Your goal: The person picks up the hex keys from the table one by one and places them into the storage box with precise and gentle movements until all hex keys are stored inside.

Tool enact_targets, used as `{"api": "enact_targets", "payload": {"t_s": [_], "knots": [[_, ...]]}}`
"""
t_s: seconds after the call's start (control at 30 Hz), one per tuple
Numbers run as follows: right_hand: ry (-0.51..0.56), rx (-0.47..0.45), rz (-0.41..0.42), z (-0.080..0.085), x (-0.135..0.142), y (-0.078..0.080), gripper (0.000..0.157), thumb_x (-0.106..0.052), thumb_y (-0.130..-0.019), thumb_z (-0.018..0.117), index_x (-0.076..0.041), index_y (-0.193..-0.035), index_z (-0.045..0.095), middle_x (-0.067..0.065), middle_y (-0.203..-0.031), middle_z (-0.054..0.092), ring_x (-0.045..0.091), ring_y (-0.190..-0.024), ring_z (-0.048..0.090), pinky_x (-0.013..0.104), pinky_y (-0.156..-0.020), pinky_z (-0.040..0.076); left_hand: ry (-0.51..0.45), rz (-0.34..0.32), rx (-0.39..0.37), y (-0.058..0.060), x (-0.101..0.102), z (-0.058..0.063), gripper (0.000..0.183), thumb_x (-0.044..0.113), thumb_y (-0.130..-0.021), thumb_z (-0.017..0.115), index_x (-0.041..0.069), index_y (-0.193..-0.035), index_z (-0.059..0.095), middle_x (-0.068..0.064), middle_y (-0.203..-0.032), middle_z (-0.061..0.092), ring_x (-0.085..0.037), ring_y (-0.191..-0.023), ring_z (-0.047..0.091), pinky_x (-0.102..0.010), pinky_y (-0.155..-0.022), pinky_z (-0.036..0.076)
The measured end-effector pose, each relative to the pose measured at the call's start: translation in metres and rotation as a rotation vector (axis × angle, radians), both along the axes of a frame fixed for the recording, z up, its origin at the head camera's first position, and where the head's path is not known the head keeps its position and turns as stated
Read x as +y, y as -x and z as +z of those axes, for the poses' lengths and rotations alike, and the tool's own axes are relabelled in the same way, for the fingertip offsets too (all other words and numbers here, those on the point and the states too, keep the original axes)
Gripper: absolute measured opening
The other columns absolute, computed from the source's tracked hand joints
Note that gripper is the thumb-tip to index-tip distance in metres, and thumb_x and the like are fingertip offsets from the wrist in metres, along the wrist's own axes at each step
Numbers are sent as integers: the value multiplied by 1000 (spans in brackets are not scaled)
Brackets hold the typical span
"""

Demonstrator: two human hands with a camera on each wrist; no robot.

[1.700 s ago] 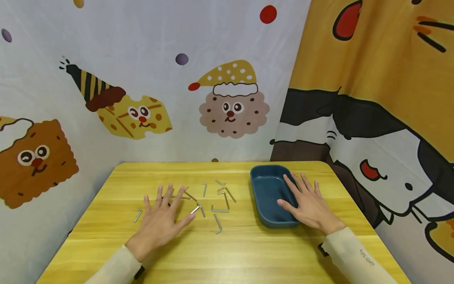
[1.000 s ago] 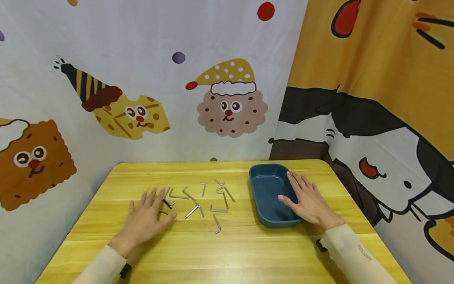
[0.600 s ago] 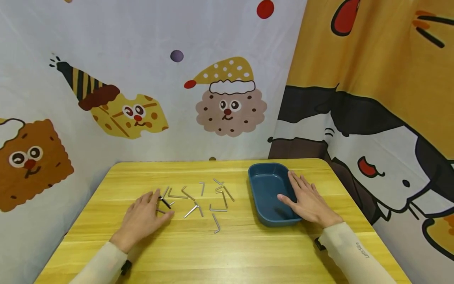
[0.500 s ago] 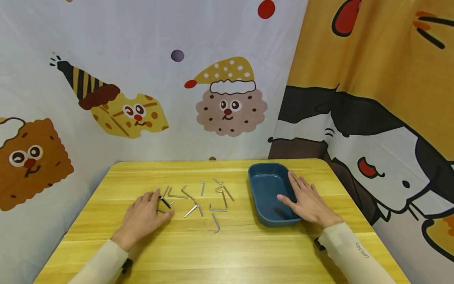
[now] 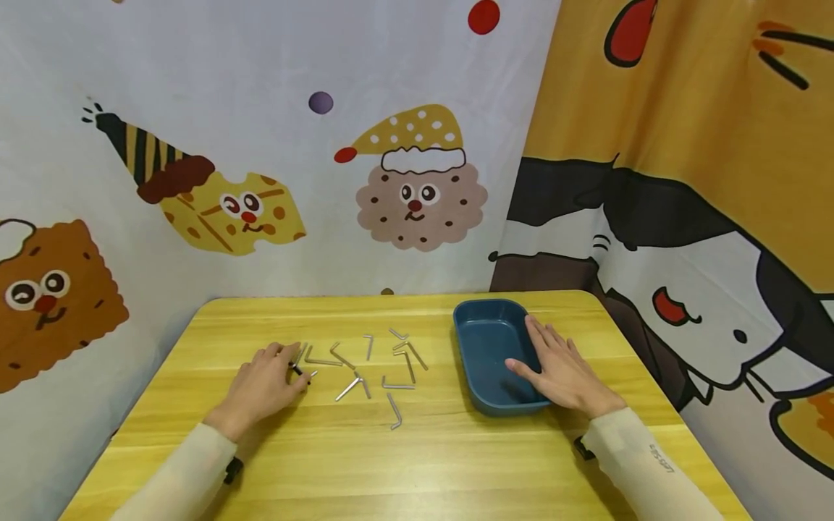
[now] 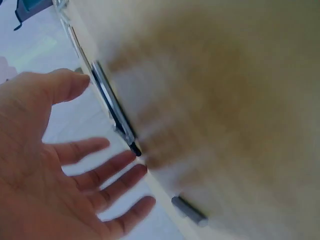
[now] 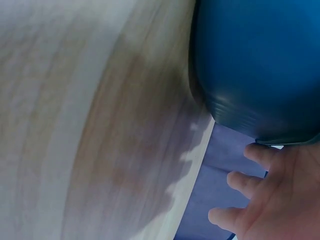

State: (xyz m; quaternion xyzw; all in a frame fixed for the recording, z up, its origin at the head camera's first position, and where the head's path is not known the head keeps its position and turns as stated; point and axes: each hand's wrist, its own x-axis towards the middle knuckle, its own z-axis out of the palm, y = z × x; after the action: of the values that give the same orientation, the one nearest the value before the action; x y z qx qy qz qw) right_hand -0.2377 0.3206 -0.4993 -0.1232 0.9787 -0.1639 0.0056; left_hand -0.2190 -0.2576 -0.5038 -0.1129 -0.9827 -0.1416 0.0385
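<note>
In the head view we see the left hand [image 5: 257, 387] low over the desk [image 5: 404, 477], at the left end of a scatter of bent metal keys. Thumb and fingers flank a dark key [image 5: 298, 370], whose long axis slants from far left to near right. Further right, a horizontal key [image 5: 399, 386] lies crosswise with its short arm pointing away from us; a nearer key [image 5: 394, 409] runs away from us, its short arm hooked left at the near end. The blue tray [image 5: 495, 354] stands on the right, its length running away from us, far end leaning slightly left. The right hand [image 5: 567, 369] is at its right side, thumb stretched over the inside.

In the left wrist view we find the left grip fairly wide, fingers loosely bent around the dark key; we cannot tell whether they touch it. A short rod [image 6: 190, 211] points down-right near the little finger.

In the right wrist view we see the right grip spread, fingers beside the tray's outer wall.
</note>
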Motion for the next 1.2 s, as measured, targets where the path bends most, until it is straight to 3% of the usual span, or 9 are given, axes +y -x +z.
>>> {"api": "enact_targets", "payload": {"t_s": [0.2, 0.33, 0.43, 0.5, 0.8, 1.2], "knots": [[4, 4, 2, -1, 0, -1, 110, -77, -113, 55, -7, -188, 14, 24, -195, 17, 61, -177, 22, 92, -134, 17, 13, -178, 3, 13, -7, 5, 71, 8, -100, 78, -1, -168, 58, -30, -165, 63, -56, -137, 70, -60, -85, 66], [14, 9, 0, -2, -1, -1, 112, -78, -113, 56, -6, -188, 12, 24, -196, 15, 60, -178, 21, 92, -134, 18, 73, -249, -41, 20, -13, 8, 72, 6, -102, 77, 1, -170, 56, -25, -175, 57, -57, -146, 66, -71, -98, 64], [18, 2, -2, -1, -1, 0, 114, -78, -113, 55, -5, -188, 9, 24, -196, 14, 59, -178, 20, 91, -135, 17, 113, -263, -82, 23, -17, 9, 71, 8, -104, 76, 3, -172, 55, -22, -177, 56, -55, -152, 63, -81, -113, 57], [19, -4, -3, 0, -2, 0, 115, -79, -113, 55, -5, -187, 8, 24, -196, 13, 59, -178, 19, 91, -136, 16, 123, -264, -107, 25, -19, 10, 71, 9, -105, 76, 3, -172, 55, -21, -178, 56, -54, -154, 62, -80, -116, 56], [-24, -3, 17, 8, 0, 5, 112, -78, -114, 53, 0, -186, 17, 25, -195, 18, 59, -179, 17, 91, -137, 11, 118, -301, -154, 30, -25, 13, 65, 3, -106, 76, 0, -168, 59, -25, -176, 56, -56, -156, 59, -72, -120, 57], [-78, 44, 29, 10, 6, 2, 106, -78, -113, 55, -5, -186, 25, 20, -195, 24, 55, -180, 18, 88, -139, 9, 125, -350, -181, 39, -30, 14, 59, -3, -110, 74, -2, -167, 59, -31, -175, 54, -57, -157, 57, -65, -120, 59]]}}
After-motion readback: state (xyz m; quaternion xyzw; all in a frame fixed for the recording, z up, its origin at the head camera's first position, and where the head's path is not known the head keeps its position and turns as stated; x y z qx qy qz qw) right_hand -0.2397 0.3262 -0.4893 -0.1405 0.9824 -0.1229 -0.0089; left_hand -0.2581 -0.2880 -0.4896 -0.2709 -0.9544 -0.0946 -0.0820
